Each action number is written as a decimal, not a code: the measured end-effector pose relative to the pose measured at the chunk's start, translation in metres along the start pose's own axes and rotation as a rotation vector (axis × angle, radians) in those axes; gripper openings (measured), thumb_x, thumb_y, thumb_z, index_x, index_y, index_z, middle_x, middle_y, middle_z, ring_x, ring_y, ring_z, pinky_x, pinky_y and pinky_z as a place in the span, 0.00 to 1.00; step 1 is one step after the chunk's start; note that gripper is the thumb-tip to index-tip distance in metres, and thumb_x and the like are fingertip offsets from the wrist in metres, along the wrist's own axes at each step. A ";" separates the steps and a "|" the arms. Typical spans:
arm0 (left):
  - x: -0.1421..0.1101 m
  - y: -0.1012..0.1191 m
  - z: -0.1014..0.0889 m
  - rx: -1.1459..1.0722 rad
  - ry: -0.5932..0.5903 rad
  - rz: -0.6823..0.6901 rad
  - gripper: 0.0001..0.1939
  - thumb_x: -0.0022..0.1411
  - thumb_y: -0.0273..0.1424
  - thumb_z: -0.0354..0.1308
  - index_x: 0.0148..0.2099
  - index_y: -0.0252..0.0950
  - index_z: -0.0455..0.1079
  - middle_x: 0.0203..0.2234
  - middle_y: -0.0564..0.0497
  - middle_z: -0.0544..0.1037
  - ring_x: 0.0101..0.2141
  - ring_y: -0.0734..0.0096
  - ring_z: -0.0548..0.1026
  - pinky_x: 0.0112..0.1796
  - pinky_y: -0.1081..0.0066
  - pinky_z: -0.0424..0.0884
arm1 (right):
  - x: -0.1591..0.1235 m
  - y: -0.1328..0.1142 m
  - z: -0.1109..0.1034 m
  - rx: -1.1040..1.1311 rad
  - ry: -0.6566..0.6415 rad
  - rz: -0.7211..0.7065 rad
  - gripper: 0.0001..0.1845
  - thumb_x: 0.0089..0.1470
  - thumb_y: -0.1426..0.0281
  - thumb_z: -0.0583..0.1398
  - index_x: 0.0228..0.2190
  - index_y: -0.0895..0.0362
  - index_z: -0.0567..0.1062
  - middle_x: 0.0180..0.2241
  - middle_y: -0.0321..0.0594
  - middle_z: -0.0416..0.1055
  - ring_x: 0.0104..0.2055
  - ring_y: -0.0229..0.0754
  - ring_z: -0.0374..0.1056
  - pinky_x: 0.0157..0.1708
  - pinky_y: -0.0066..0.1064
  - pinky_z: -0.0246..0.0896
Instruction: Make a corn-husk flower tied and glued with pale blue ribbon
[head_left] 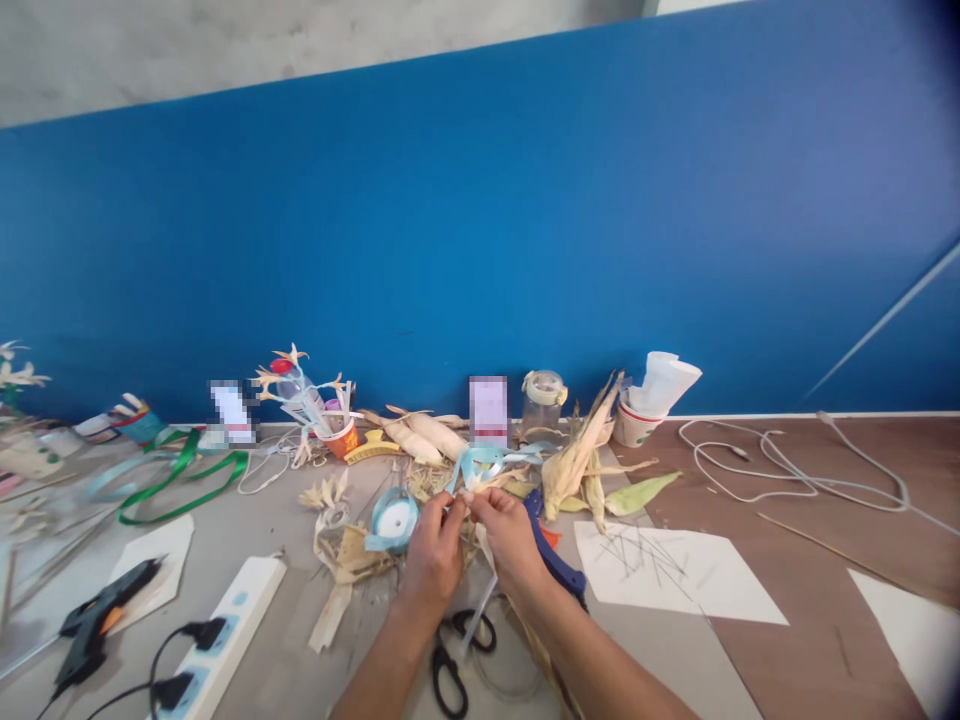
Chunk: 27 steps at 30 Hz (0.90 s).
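Observation:
My left hand and my right hand meet at the fingertips over the middle of the table. Both are closed in a pinch on a small pale corn husk piece, mostly hidden by the fingers. Just beyond them loops a light blue ribbon; whether the fingers touch it I cannot tell. A roll of light blue ribbon lies left of my left hand. Black-handled scissors rest under my forearms. Beside my right wrist is a dark blue-handled tool, partly covered.
Dried corn husks lie beyond my right hand, near a lidded jar. Wires lie on white paper at right. A black glue gun and a power strip are at left. Husk flowers stand in a red cup.

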<state>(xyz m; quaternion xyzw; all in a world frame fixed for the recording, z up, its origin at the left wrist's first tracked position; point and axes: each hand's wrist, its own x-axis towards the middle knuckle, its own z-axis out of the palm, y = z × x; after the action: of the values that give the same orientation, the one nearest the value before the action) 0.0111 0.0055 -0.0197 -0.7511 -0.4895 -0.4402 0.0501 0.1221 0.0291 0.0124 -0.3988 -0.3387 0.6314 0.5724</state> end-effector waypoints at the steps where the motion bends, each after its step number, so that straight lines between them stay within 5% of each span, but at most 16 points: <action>1: 0.000 0.002 0.000 -0.046 0.001 -0.025 0.19 0.61 0.22 0.46 0.52 0.36 0.67 0.38 0.43 0.71 0.41 0.65 0.71 0.40 0.65 0.71 | 0.000 0.000 0.000 -0.005 0.004 -0.004 0.17 0.37 0.63 0.64 0.14 0.57 0.62 0.15 0.29 0.58 0.20 0.32 0.51 0.25 0.27 0.49; 4: 0.004 0.010 -0.003 -0.248 -0.022 -0.183 0.19 0.60 0.23 0.46 0.52 0.37 0.68 0.39 0.43 0.72 0.42 0.64 0.71 0.43 0.63 0.69 | 0.002 0.001 -0.003 -0.052 0.000 -0.013 0.15 0.39 0.63 0.62 0.14 0.57 0.62 0.14 0.28 0.56 0.19 0.31 0.49 0.23 0.26 0.48; 9: 0.013 0.015 -0.008 -0.709 -0.058 -0.738 0.15 0.57 0.36 0.54 0.45 0.36 0.72 0.31 0.47 0.76 0.31 0.65 0.73 0.34 0.67 0.70 | 0.006 0.003 -0.009 -0.204 -0.076 -0.070 0.12 0.43 0.63 0.58 0.17 0.57 0.64 0.16 0.29 0.57 0.20 0.33 0.51 0.22 0.26 0.49; 12: 0.015 0.012 -0.007 -0.933 -0.016 -0.955 0.19 0.54 0.41 0.57 0.45 0.35 0.70 0.26 0.50 0.75 0.26 0.68 0.72 0.31 0.67 0.69 | 0.006 0.003 -0.012 -0.356 -0.106 -0.117 0.11 0.45 0.64 0.56 0.19 0.57 0.66 0.18 0.32 0.61 0.22 0.35 0.55 0.25 0.27 0.52; 20: 0.015 0.011 -0.005 -1.159 -0.058 -1.070 0.16 0.46 0.35 0.65 0.36 0.31 0.72 0.17 0.56 0.70 0.18 0.79 0.65 0.22 0.75 0.61 | 0.002 -0.002 -0.012 -0.692 -0.113 -0.192 0.10 0.47 0.68 0.54 0.19 0.57 0.71 0.21 0.36 0.69 0.27 0.40 0.62 0.31 0.29 0.55; 27: 0.022 0.014 -0.006 -1.260 0.106 -1.164 0.17 0.37 0.31 0.69 0.32 0.31 0.71 0.16 0.57 0.70 0.16 0.82 0.63 0.21 0.76 0.59 | 0.001 -0.019 -0.013 -0.769 -0.090 -0.159 0.05 0.42 0.68 0.59 0.21 0.56 0.74 0.23 0.37 0.72 0.31 0.43 0.66 0.35 0.31 0.56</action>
<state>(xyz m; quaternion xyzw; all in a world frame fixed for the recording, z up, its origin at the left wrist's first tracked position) 0.0210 0.0101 0.0046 -0.2468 -0.4582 -0.6199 -0.5873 0.1423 0.0314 0.0230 -0.5285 -0.6052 0.4290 0.4128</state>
